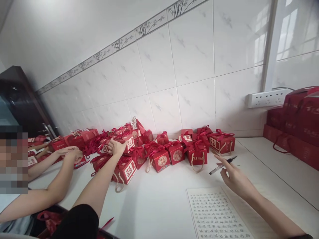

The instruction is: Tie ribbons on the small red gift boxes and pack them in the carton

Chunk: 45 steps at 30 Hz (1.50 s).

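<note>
Red boxes [161, 160], hands [235, 179] apart, both outstretched

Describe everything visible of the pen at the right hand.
The slim, straight pen looks plastic: a clear-looking barrel toward the lower left, black at the upper right. It slants across the right hand, which partly hides its middle and appears to hold it loosely, in front of the red boxes.

Beyond the white sheet [214, 212] of dark script, gift boxes [176, 154] are red, some with round gold medallions [162, 161], others with white panels [130, 171] of red characters. Farther beyond the sheet, white tiles [191, 56] carry grey flecks and their grey border [150, 27] shows black bamboo.
</note>
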Tool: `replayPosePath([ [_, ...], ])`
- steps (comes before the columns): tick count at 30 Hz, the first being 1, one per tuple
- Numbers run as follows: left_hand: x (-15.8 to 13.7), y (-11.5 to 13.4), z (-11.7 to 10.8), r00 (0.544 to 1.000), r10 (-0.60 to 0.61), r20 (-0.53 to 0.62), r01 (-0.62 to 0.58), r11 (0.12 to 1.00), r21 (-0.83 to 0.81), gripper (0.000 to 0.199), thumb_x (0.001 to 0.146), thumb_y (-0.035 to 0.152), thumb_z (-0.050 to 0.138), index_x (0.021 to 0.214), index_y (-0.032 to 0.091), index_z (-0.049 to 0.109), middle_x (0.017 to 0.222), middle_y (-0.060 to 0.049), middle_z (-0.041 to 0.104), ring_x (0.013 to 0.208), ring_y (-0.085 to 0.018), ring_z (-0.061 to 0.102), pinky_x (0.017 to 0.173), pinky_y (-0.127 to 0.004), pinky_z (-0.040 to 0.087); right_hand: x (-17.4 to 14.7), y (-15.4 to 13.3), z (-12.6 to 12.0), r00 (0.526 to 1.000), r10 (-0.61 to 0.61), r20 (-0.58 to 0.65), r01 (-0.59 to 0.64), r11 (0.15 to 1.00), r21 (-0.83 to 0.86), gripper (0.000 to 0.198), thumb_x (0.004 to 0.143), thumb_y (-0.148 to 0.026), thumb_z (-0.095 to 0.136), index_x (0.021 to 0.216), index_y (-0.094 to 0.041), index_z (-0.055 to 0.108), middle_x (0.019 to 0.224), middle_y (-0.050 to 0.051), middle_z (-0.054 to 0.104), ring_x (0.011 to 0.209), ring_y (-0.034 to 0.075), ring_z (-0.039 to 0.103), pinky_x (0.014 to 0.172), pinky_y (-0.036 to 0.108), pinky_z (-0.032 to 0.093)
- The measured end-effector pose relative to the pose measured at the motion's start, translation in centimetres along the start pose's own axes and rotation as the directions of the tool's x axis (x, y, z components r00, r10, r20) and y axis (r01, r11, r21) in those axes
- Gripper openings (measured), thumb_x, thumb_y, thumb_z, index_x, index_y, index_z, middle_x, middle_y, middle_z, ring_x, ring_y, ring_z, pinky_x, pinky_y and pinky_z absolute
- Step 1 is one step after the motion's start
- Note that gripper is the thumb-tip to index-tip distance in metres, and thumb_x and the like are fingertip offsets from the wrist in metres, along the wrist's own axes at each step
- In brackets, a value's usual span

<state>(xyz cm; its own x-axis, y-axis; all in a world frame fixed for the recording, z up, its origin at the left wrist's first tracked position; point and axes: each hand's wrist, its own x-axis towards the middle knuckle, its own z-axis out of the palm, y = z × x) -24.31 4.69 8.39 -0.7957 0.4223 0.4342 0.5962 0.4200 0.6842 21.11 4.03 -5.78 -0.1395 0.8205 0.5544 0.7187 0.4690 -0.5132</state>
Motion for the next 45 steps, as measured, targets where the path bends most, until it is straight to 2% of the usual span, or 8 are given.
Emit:
replayPosePath([
  [10,0.9,-0.3,-0.6,0.998,-0.01,0.07,0.008,1.0,0.027,0.088,0.06,0.04,0.072,0.13,0.011,0.027,0.135,-0.027,0.039,0.126,-0.043,0.037,0.101,-0.061,0.029,0.1,-0.5,-0.1,0.999,-0.015,0.04,0.014,1.0,0.018,0.045,0.084,-0.024,0.027,0.123,-0.018,0.048,0.097,0.014,0.066,0.086,0.023,0.068,0.064,0.033,0.054],
  [15,-1.3,0.5,-1.3,0.967,0.247,-0.055,-0.25,0.967,-0.041,0.084,0.066,0.032,0.071,0.136,0.017,0.027,0.14,-0.016,0.038,0.133,-0.033,0.032,0.111,-0.049,0.027,0.0,-0.7,-0.2,0.998,0.006,0.067,-0.008,1.0,0.028,0.046,0.085,-0.025,0.026,0.127,-0.018,0.045,0.1,0.016,0.065,0.081,0.024,0.067,0.062,0.035,0.053],
  [21,-7.4,3.9,-1.0,0.796,0.576,-0.186,-0.584,0.65,-0.486,0.083,0.063,0.034,0.074,0.131,0.017,0.031,0.138,-0.016,0.038,0.13,-0.026,0.038,0.108,-0.038,0.034,0.2,-1.3,-0.2,0.999,0.037,0.014,-0.039,0.975,0.218,0.03,0.086,-0.041,0.037,0.105,-0.021,0.05,0.107,0.015,0.066,0.072,0.024,0.066,0.064,0.039,0.053],
  [28,-20.9,6.0,4.3,0.625,0.774,0.103,-0.203,0.288,-0.936,0.093,0.062,0.05,0.072,0.135,0.023,0.02,0.138,-0.019,0.036,0.127,-0.034,0.042,0.098,-0.045,0.042,0.8,-2.7,-1.1,0.939,0.341,0.051,-0.253,0.579,0.775,0.057,0.07,-0.077,0.051,0.077,-0.022,0.038,0.105,0.015,0.066,0.093,0.027,0.066,0.075,0.041,0.055],
  [33,-26.0,4.9,6.9,0.334,0.869,0.365,0.102,0.352,-0.93,0.09,0.065,0.049,0.068,0.137,0.025,0.021,0.135,-0.017,0.042,0.123,-0.034,0.046,0.098,-0.046,0.041,1.2,-3.1,-1.9,0.92,0.37,0.132,-0.274,0.364,0.89,0.059,0.065,-0.078,0.057,0.079,-0.023,0.041,0.1,0.013,0.068,0.1,0.03,0.064,0.081,0.044,0.053],
  [38,-24.6,3.5,8.1,0.089,0.833,0.547,0.243,0.514,-0.823,0.085,0.066,0.047,0.068,0.138,0.023,0.029,0.137,-0.016,0.045,0.122,-0.034,0.048,0.1,-0.047,0.039,1.1,-3.9,-2.0,0.909,0.354,0.219,-0.354,0.38,0.855,0.055,0.068,-0.074,0.057,0.078,-0.023,0.041,0.097,0.011,0.068,0.096,0.031,0.065,0.076,0.044,0.054],
  [40,-23.6,3.3,8.7,0.13,0.779,0.614,0.253,0.572,-0.78,0.078,0.068,0.049,0.067,0.133,0.021,0.035,0.138,-0.016,0.046,0.123,-0.033,0.048,0.099,-0.044,0.04,1.0,-4.3,-2.2,0.912,0.362,0.194,-0.36,0.476,0.802,0.052,0.069,-0.07,0.059,0.075,-0.022,0.041,0.09,0.01,0.069,0.096,0.031,0.065,0.076,0.043,0.054],
  [45,-22.7,3.4,10.3,0.509,0.52,0.686,0.254,0.671,-0.697,0.06,0.067,0.058,0.065,0.111,0.019,0.052,0.121,-0.014,0.058,0.117,-0.03,0.052,0.098,-0.041,0.04,0.7,-4.7,-2.7,0.914,0.332,0.235,-0.384,0.514,0.767,0.05,0.07,-0.064,0.063,0.072,-0.02,0.039,0.088,0.009,0.068,0.08,0.025,0.068,0.061,0.036,0.056],
])
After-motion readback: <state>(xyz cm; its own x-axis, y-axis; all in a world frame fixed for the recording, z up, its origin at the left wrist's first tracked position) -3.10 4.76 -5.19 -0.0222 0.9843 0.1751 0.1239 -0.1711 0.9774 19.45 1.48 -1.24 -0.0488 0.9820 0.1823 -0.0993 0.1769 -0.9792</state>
